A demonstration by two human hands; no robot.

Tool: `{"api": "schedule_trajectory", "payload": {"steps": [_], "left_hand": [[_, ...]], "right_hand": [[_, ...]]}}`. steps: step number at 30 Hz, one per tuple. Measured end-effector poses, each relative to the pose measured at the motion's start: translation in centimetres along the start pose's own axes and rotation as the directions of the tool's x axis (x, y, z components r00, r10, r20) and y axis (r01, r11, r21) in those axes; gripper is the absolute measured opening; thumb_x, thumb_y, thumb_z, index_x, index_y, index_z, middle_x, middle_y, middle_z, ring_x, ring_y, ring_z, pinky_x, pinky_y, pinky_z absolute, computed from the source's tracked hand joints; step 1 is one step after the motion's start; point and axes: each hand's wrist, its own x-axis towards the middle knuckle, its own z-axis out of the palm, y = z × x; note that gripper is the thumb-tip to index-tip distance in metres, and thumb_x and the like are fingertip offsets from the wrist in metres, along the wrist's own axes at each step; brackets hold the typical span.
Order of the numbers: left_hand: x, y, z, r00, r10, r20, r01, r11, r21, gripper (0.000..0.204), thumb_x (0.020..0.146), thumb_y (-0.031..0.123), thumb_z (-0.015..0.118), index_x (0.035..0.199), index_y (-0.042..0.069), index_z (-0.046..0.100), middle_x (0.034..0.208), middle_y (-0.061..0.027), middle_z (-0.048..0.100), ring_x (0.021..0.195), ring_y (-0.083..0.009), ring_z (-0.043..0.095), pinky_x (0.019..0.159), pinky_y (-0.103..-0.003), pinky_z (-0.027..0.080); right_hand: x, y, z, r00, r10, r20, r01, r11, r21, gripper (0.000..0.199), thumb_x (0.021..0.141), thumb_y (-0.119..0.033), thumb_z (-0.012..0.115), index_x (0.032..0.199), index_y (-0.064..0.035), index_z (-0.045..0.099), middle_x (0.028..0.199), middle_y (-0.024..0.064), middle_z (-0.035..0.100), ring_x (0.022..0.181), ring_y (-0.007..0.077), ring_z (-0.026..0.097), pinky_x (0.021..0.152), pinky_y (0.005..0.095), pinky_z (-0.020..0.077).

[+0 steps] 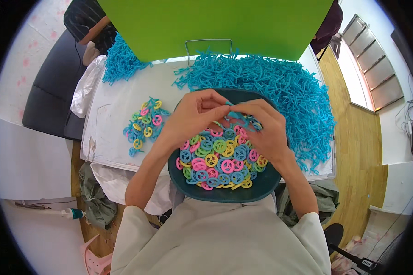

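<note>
Over a dark green basin (225, 196), my left hand (195, 115) and my right hand (267, 127) meet with fingertips close together. Between them is a small blue plastic piece (236, 115), thin and branched, pinched by both hands; my fingers partly cover it. A blue wheel (257, 125) shows by the right fingers; whether it is joined to the piece I cannot tell. Many small spoked plastic wheels (220, 146) in pink, yellow, green and blue fill the basin below my hands.
A large heap of blue branched pieces (284, 91) covers the table's right side, a smaller blue heap (119, 62) the far left. Left of the basin lies a pile of wheels with blue pieces (144, 121). A green panel (215, 27) stands behind; a person's arm (95, 30) shows beyond it.
</note>
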Motion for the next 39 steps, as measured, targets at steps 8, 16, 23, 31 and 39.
{"api": "schedule_trajectory", "payload": {"steps": [8, 16, 23, 31, 39], "left_hand": [[2.0, -5.7, -1.3, 0.956, 0.254, 0.147, -0.255, 0.475, 0.842, 0.026, 0.078, 0.014, 0.071, 0.100, 0.003, 0.064, 0.086, -0.0108, 0.061, 0.078, -0.0260, 0.062, 0.068, -0.036, 0.050], [2.9, -5.5, -0.2, 0.963, 0.270, 0.015, -0.173, 0.574, 0.801, 0.023, 0.078, 0.008, 0.070, 0.098, 0.002, 0.060, 0.086, -0.0129, 0.063, 0.074, -0.0285, 0.064, 0.063, -0.034, 0.051], [0.7, -2.1, -0.2, 0.983, 0.133, -0.130, -0.111, 0.981, 0.162, 0.015, 0.091, 0.010, 0.060, 0.101, -0.001, 0.058, 0.080, -0.0046, 0.061, 0.065, -0.0096, 0.060, 0.056, -0.024, 0.049], [1.0, -2.2, 0.3, 0.995, -0.065, -0.072, 0.061, 0.997, -0.055, 0.011, 0.093, 0.005, 0.055, 0.099, -0.004, 0.052, 0.093, -0.0111, 0.061, 0.081, -0.0166, 0.064, 0.067, -0.029, 0.058], [0.7, -2.5, 1.5, 0.981, 0.085, -0.174, -0.063, 0.990, 0.126, 0.006, 0.090, -0.003, 0.054, 0.096, -0.005, 0.052, 0.088, -0.0120, 0.062, 0.080, -0.0180, 0.066, 0.064, -0.028, 0.058]], "right_hand": [[-0.4, 0.6, 1.0, 0.877, 0.479, -0.033, -0.413, 0.787, 0.459, 0.016, 0.087, 0.000, 0.063, 0.103, 0.0005, 0.065, 0.091, 0.0050, 0.067, 0.085, 0.0106, 0.063, 0.072, 0.0246, 0.0519], [-0.4, 0.3, 0.2, 0.814, 0.578, 0.067, -0.567, 0.763, 0.311, 0.015, 0.086, 0.002, 0.063, 0.101, 0.0036, 0.063, 0.093, 0.0092, 0.066, 0.088, 0.0121, 0.065, 0.071, 0.0228, 0.0512], [-0.7, 0.8, 0.4, 0.868, 0.491, 0.070, -0.480, 0.795, 0.373, 0.013, 0.084, 0.005, 0.062, 0.097, 0.0038, 0.063, 0.093, 0.0087, 0.066, 0.089, 0.0149, 0.067, 0.074, 0.0242, 0.0523], [-0.9, 0.8, 0.5, 0.924, 0.368, 0.108, -0.375, 0.811, 0.449, 0.019, 0.079, 0.013, 0.055, 0.093, 0.0042, 0.064, 0.091, 0.0079, 0.066, 0.088, 0.0148, 0.065, 0.076, 0.0266, 0.0535], [-0.9, 1.2, 0.2, 0.875, 0.453, 0.170, -0.481, 0.777, 0.406, 0.020, 0.077, 0.015, 0.054, 0.091, 0.0049, 0.064, 0.090, 0.0085, 0.068, 0.084, 0.0143, 0.066, 0.075, 0.0262, 0.0530]]}}
